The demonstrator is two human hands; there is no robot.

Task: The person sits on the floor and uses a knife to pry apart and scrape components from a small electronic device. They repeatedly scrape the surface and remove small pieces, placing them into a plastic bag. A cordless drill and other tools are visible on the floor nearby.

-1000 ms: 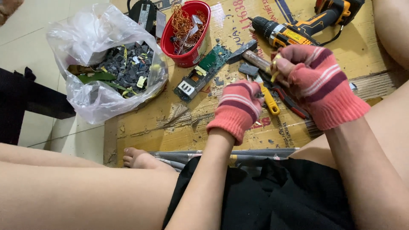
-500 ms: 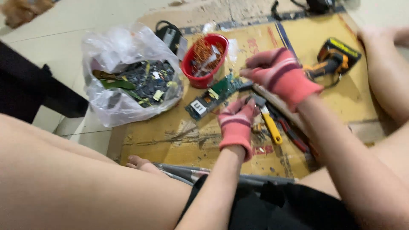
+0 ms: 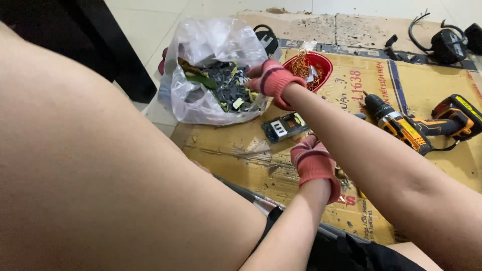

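Right hand [image 3: 273, 80], in a red and pink knit glove, is stretched out over the open mouth of the clear plastic bag [image 3: 201, 100], fingers curled in a loose clench; cannot tell if a scrap piece is inside the fist, nothing shows between the fingers. The bag holds a heap of dark electronic scrap and green board offcuts [image 3: 228, 88], and the hand sits right at its near rim, just beside the red bowl [image 3: 321, 60] of copper wire bits. Left hand [image 3: 314, 163], same glove type, rests low on the cardboard sheet [image 3: 226, 143], fingers bent down out of sight, so its grip can't be read either; it lies just beside the small circuit board [image 3: 283, 125], not visibly touching it. A yellow-and-black cordless drill [image 3: 419, 128] lies to the right, well apart from both hands. Judgement: the step looks like sorting a pulled part into the bag. To do it well, get the fist fully past the bag rim before opening the fingers, since the rim is floppy and leans toward the bowl, so a piece let go early could bounce into the wire bowl or onto the cardboard. Open palm-down, low over the heap. Keep the left hand steady by the board so it stays put for the next pull. Watch that the forearm doesn't sweep the bowl, 1 nudge could tip it.
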